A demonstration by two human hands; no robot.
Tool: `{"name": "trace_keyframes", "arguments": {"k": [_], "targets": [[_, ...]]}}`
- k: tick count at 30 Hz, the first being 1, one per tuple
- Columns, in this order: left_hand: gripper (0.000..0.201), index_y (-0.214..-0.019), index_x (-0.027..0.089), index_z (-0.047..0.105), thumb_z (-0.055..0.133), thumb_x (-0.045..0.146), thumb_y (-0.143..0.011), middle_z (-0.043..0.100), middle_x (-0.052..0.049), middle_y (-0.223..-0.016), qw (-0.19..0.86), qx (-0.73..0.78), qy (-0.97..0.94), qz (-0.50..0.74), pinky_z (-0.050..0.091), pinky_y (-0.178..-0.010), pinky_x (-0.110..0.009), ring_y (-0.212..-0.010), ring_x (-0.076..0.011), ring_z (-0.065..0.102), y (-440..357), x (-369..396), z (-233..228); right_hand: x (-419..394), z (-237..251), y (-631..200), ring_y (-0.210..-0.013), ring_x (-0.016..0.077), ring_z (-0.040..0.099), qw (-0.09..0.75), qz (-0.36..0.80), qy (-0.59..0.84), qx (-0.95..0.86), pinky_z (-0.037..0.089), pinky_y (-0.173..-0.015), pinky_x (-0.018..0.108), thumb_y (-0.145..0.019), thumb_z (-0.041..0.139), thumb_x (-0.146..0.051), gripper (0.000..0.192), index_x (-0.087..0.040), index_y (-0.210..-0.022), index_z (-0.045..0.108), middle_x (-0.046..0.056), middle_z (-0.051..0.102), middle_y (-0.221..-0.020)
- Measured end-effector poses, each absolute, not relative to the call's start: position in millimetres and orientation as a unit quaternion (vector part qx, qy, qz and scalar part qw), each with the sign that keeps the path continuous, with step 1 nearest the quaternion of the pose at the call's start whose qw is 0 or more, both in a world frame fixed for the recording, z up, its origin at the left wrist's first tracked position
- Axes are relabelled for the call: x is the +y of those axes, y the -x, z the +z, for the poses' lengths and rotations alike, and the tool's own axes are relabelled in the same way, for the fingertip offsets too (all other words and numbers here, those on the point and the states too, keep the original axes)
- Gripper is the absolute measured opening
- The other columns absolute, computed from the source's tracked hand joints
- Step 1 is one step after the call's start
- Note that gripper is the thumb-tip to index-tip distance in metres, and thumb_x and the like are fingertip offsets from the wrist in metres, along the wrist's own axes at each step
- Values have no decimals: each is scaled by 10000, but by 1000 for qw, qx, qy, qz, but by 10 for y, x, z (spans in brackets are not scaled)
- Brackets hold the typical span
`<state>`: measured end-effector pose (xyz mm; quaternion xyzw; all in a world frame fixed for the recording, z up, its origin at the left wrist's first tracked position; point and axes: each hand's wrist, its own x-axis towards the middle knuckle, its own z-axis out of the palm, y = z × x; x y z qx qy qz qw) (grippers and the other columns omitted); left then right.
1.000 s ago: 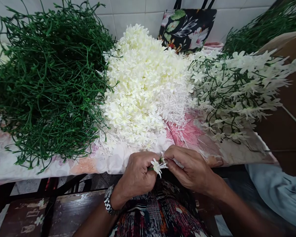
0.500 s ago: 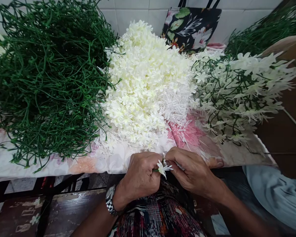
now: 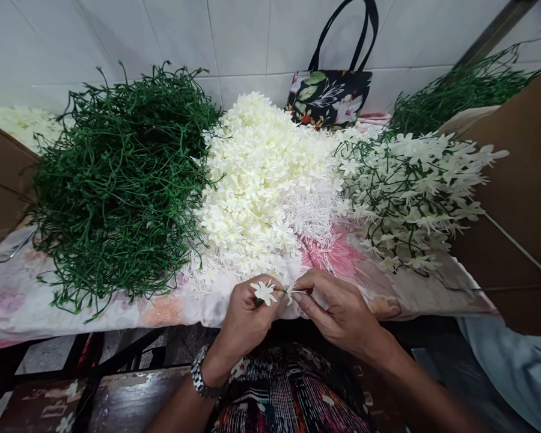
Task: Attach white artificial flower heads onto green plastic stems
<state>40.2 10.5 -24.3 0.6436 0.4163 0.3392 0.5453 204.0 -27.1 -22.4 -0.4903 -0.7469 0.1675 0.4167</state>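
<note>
Left hand [image 3: 247,313] fingers pinch white flower [image 3: 264,292] on stem, just below loose blossom heap [image 3: 265,180] | right hand [image 3: 338,310] fingers pinch its tip | finished sprays [image 3: 410,192] right of heap: fewer than bare stems [image 3: 121,186] left; much remains.

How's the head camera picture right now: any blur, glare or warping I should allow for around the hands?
Head view: light is even and soft, no glare on the white flower pile. Left hand, right hand and the small white flower are fairly sharp. The wide lens bends the edges, so the green stem pile and brown box lean outward. Forearms at the bottom look soft.
</note>
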Motion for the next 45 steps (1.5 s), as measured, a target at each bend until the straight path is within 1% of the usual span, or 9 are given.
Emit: {"name": "trace_keyframes", "arguments": {"k": [4, 7, 12, 17, 26, 30, 35, 42, 45], "targets": [[158, -613, 141, 580, 534, 218, -743, 532, 18, -540, 537, 419, -645, 347, 389, -494, -200, -510, -101, 446, -411, 106, -230, -272, -214, -2047, -624, 119, 549, 434, 127, 482, -751, 451, -574, 226, -819, 525, -80, 97, -171, -849, 540, 14, 579, -695], [153, -615, 139, 591, 528, 212, -735, 547, 13, -549, 541, 424, -642, 339, 397, -504, -199, -527, -106, 461, -415, 109, -232, -257, -199, -2054, -635, 125, 540, 434, 124, 451, -770, 449, -580, 238, -828, 510, -61, 124, -181, -849, 530, 14, 577, -690], [142, -623, 140, 603, 531, 221, -715, 515, 26, -533, 557, 433, -627, 330, 371, -493, -189, -510, -93, 430, -414, 121, -248, -246, -230, -2034, -610, 130, 531, 444, 111, 452, -766, 449, -556, 247, -838, 490, -68, 133, -197, -839, 519, 11, 569, -669], [137, -608, 141, 590, 527, 220, -700, 467, 38, -504, 577, 438, -606, 330, 332, -461, -185, -478, -83, 385, -419, 135, -241, -246, -271, -2011, -636, 139, 555, 460, 77, 449, -762, 465, -580, 253, -822, 508, -50, 159, -193, -890, 508, 22, 589, -700], [151, -624, 150, 570, 525, 256, -721, 443, 47, -506, 595, 429, -597, 323, 332, -460, -188, -479, -84, 376, -395, 138, -251, -220, -234, -2010, -646, 129, 543, 435, 94, 441, -780, 466, -571, 242, -843, 493, -54, 139, -181, -854, 547, 29, 576, -701], [161, -640, 152, 577, 523, 264, -744, 452, 44, -514, 564, 430, -623, 330, 343, -463, -190, -482, -88, 388, -386, 121, -281, -212, -243, -2008, -653, 132, 544, 436, 94, 436, -782, 469, -582, 250, -847, 487, -52, 140, -179, -875, 537, 29, 583, -703], [161, -656, 146, 582, 492, 216, -770, 529, 19, -561, 489, 417, -668, 375, 383, -495, -189, -517, -99, 462, -409, 90, -300, -211, -273, -1992, -641, 137, 530, 419, 77, 443, -789, 462, -572, 250, -858, 452, -54, 143, -178, -862, 522, 33, 574, -691], [125, -624, 161, 537, 485, 108, -725, 501, 41, -531, 461, 401, -690, 388, 367, -483, -170, -495, -84, 443, -428, 70, -292, -219, -336, -1961, -647, 137, 552, 419, 93, 448, -784, 484, -588, 245, -879, 425, -63, 153, -202, -907, 482, 15, 561, -692], [127, -616, 164, 519, 474, 98, -714, 487, 44, -525, 459, 394, -694, 390, 355, -472, -169, -485, -81, 432, -424, 77, -305, -218, -352, -1953, -638, 133, 547, 423, 98, 447, -782, 482, -575, 238, -879, 418, -59, 161, -204, -917, 473, 13, 558, -695]]}}
